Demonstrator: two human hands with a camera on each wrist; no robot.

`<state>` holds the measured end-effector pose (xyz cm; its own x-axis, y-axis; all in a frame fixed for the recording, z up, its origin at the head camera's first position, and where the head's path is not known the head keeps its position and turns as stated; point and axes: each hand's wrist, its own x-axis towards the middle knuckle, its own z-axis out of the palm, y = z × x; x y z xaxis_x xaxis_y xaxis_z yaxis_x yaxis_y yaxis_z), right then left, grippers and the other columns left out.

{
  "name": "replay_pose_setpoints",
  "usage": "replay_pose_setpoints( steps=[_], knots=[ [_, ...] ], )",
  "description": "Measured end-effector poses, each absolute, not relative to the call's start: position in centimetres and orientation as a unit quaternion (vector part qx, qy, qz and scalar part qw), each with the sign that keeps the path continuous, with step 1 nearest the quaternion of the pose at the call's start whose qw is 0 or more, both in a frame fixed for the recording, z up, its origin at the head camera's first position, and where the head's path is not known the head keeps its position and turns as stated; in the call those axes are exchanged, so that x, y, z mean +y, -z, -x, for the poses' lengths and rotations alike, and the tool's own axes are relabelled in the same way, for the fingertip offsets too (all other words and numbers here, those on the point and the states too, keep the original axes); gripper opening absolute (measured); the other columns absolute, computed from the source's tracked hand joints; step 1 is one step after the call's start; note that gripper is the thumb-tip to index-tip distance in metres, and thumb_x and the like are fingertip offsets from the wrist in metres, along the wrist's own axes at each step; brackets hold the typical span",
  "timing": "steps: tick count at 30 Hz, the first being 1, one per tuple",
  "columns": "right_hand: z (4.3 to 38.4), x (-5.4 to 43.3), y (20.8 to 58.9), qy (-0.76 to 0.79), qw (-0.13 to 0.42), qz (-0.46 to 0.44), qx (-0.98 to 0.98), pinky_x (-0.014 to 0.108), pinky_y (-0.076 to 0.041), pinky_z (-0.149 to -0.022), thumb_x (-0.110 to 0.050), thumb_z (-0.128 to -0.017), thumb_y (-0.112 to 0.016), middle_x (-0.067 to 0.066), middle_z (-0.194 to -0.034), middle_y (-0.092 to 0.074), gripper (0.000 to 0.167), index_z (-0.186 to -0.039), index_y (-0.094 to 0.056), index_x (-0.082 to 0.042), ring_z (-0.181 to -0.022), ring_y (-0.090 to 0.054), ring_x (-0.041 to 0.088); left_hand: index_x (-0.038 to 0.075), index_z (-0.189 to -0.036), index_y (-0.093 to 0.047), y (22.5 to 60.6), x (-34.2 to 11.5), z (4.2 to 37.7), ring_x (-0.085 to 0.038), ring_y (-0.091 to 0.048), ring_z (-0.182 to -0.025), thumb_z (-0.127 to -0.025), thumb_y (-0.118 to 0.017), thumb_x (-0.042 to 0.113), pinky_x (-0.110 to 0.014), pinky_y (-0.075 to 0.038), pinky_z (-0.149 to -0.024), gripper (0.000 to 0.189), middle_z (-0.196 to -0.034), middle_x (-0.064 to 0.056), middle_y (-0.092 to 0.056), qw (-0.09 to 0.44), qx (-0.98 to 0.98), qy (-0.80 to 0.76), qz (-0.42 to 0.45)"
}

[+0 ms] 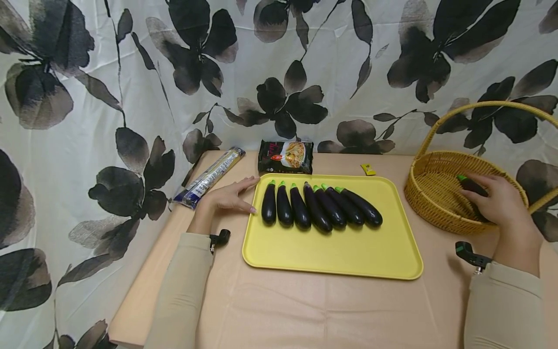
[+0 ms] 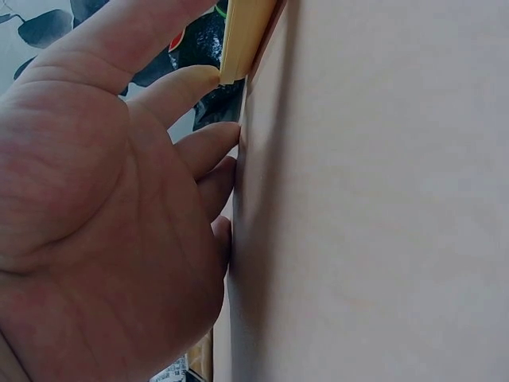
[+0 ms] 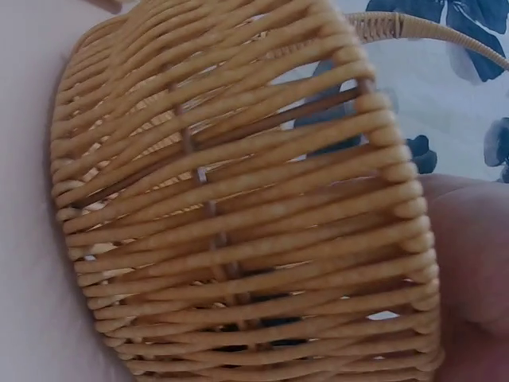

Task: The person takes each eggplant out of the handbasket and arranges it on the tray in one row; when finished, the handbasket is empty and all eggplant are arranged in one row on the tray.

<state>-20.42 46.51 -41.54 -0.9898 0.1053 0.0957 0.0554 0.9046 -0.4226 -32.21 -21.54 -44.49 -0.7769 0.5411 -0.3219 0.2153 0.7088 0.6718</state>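
Observation:
Several glossy dark eggplants [image 1: 314, 207] with green stem ends lie side by side in a row on a yellow tray [image 1: 331, 264]. My left hand [image 1: 226, 197] is at the tray's left rim, palm down low over the table, with fingers extended and fingertips at the edge. In the left wrist view the palm and stretched fingers show beside a corner of the tray. Inside the wicker basket [image 1: 436, 213] at the right, my right hand [image 1: 501, 198] grips another eggplant [image 1: 472, 185], its green end pointing up and left. The basket's wall hides most of that hand in the right wrist view.
Behind the tray stands a black food packet [image 1: 285, 156], with a small yellow sachet [image 1: 368, 169] to its right. A long silver and blue package [image 1: 210, 178] lies near the table's left edge. The basket's tall handle [image 1: 488, 104] arches over it. A floral curtain [image 1: 279, 58] hangs behind.

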Motion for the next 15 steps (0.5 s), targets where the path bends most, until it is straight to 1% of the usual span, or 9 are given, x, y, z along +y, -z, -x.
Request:
replay_pose_setpoints(
  steps=[3,5,10,12,15],
  knots=[
    [20.52,46.80,41.86,-0.200,0.052,0.035,-0.978,0.082,-0.025,-0.107,-0.027,-0.108,-0.058,0.047,-0.146,-0.035,0.062,-0.156,-0.036,0.006,-0.132,-0.030,0.069,0.031,-0.168,-0.021,44.40,-21.53,32.17,-0.025,0.005,-0.164,-0.077,-0.091,0.048,-0.058,0.001,-0.131,0.116,-0.177,-0.002,-0.002,0.258,0.888,-0.315,-0.213],
    [20.56,46.88,41.97,-0.194,0.042,0.039,-0.979,0.082,-0.025,-0.107,-0.028,-0.108,-0.057,0.048,-0.148,-0.032,0.064,-0.157,-0.034,0.006,-0.134,-0.028,0.069,0.030,-0.168,-0.021,44.33,-21.52,32.18,-0.027,0.005,-0.164,-0.077,-0.091,0.048,-0.059,0.003,-0.130,0.116,-0.177,-0.003,-0.002,0.258,0.889,-0.312,-0.213],
    [20.62,46.95,42.04,-0.184,0.007,0.067,-0.981,0.083,-0.022,-0.108,-0.033,-0.108,-0.056,0.048,-0.154,-0.023,0.069,-0.160,-0.026,0.003,-0.138,-0.022,0.070,0.030,-0.168,-0.021,44.25,-21.48,32.20,-0.027,0.005,-0.164,-0.078,-0.091,0.047,-0.060,0.004,-0.130,0.115,-0.177,-0.003,-0.002,0.259,0.889,-0.311,-0.213],
    [20.67,47.00,42.02,-0.181,-0.005,0.072,-0.981,0.083,-0.022,-0.108,-0.034,-0.108,-0.056,0.048,-0.153,-0.022,0.071,-0.160,-0.025,0.002,-0.137,-0.022,0.070,0.031,-0.168,-0.021,44.26,-21.46,32.18,-0.025,0.005,-0.164,-0.077,-0.091,0.047,-0.058,0.003,-0.131,0.115,-0.177,-0.002,-0.002,0.259,0.889,-0.312,-0.211],
    [20.74,47.17,41.93,-0.182,-0.018,0.059,-0.981,0.083,-0.025,-0.106,-0.034,-0.108,-0.056,0.050,-0.150,-0.028,0.070,-0.160,-0.026,0.002,-0.133,-0.027,0.071,0.031,-0.168,-0.021,44.26,-21.47,32.13,-0.025,0.005,-0.164,-0.077,-0.091,0.047,-0.057,0.003,-0.131,0.115,-0.177,-0.002,-0.002,0.260,0.889,-0.313,-0.210]
  ],
)
